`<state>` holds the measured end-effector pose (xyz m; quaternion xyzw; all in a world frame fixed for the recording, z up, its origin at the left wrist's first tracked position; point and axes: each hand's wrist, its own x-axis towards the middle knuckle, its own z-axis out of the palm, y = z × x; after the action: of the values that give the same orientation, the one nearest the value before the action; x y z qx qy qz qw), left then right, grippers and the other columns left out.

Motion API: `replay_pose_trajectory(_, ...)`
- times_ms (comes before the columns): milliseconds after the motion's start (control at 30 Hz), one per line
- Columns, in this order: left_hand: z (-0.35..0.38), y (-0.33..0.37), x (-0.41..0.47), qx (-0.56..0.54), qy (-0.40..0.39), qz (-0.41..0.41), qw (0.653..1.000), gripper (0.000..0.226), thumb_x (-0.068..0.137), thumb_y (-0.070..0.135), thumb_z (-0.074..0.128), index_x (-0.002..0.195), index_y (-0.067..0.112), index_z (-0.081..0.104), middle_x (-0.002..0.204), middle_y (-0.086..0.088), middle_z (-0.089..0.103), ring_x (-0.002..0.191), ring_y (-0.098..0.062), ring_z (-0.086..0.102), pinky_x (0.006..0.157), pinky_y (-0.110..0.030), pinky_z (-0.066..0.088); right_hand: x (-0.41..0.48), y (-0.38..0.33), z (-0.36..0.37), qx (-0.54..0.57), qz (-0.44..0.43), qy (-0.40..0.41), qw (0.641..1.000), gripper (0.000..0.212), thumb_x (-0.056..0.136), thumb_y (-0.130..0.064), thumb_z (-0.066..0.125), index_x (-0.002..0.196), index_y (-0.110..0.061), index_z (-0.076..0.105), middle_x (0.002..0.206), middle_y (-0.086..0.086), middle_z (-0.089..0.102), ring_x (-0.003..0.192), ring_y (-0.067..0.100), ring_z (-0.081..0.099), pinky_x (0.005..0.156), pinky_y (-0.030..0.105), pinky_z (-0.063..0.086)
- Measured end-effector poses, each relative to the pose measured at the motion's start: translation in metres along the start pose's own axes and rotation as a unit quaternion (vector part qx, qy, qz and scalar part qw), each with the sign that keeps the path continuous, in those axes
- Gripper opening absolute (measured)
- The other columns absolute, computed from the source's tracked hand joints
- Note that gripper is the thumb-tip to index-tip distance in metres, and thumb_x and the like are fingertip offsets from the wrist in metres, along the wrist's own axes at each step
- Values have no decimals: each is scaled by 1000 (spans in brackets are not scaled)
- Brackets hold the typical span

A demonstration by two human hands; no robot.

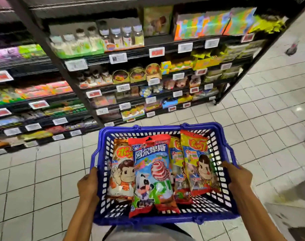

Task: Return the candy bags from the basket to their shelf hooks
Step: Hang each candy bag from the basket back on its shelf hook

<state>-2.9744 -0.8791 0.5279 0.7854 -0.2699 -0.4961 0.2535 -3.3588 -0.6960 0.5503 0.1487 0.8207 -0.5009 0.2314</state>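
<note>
Blue plastic basket (158,128) fills the lower centre of the frame, with the left hand (88,185) gripping its left rim and the right hand (237,176) gripping its right rim. Four candy bags (151,171) lie inside it, below the stocked shelves (130,66) that span the upper frame.

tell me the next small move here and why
Probably shift the basket into the left hand alone, freeing the right hand to lift the lollipop bag lying on top. Both hands grip the basket's sides, the other bags lie inside too, and no hooks show on the shelves ahead.
</note>
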Motion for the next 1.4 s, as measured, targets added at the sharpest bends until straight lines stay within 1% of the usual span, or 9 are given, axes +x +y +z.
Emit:
replay_pose_trajectory(133,59,17,39,-7,4,-19,1000,37,91,34,60,73,1,60,76,-20,65,65,-29,60,66,-39,53,60,-33,57,-46,3,-4,999,21,64,-10,82,61,-11,61,49,5,53,39,19,44,35,21,36)
replay_pose_trajectory(300,132,26,93,8,34,-68,997,39,91,37,61,75,2,62,73,-20,66,67,-33,64,66,-40,55,142,-56,129,-106,17,-37,994,19,67,-11,81,69,-3,64,56,11,54,53,23,47,52,34,41)
replay_pose_trajectory(567,229,12,177,-46,69,-163,983,25,87,29,69,73,9,62,79,-16,65,63,-28,58,66,-35,50,258,-62,230,-150,132,-55,978,24,65,-9,81,74,1,61,56,11,56,45,23,48,36,21,37)
replay_pose_trajectory(667,264,-10,215,-45,64,-182,980,22,87,28,68,77,9,64,87,-20,67,74,-32,61,81,-46,54,305,-43,268,-171,157,-57,971,25,63,-11,82,70,-2,60,54,10,57,45,23,50,33,21,38)
replay_pose_trajectory(833,320,-50,279,0,88,-185,979,28,84,35,70,70,12,61,80,-18,65,76,-33,61,81,-47,53,384,2,333,-188,179,-110,959,29,63,-10,83,84,0,66,69,12,61,61,26,54,56,34,44)
replay_pose_trajectory(900,341,-69,304,-26,85,-189,978,23,81,33,72,72,13,63,82,-16,66,78,-32,62,82,-46,53,412,23,358,-185,191,-124,956,29,62,-8,83,84,1,66,70,13,62,60,27,55,55,34,45)
replay_pose_trajectory(1033,377,-121,358,-60,68,-196,976,13,83,15,70,77,5,65,61,-8,69,60,-29,63,62,-32,51,466,72,408,-176,206,-163,949,27,70,-8,80,90,2,65,84,17,63,64,28,56,56,35,48)
replay_pose_trajectory(1200,410,-166,412,-43,91,-198,975,20,86,19,69,93,1,62,93,-19,63,83,-32,59,83,-46,50,513,128,443,-179,210,-173,945,44,72,-9,80,108,10,64,96,21,61,85,33,56,77,44,47)
replay_pose_trajectory(1400,422,-167,425,54,100,-125,986,20,90,21,66,91,2,60,93,-20,65,77,-31,57,75,-38,46,531,156,454,-200,205,-160,945,40,71,-8,78,105,8,65,94,21,62,82,35,56,76,44,48)
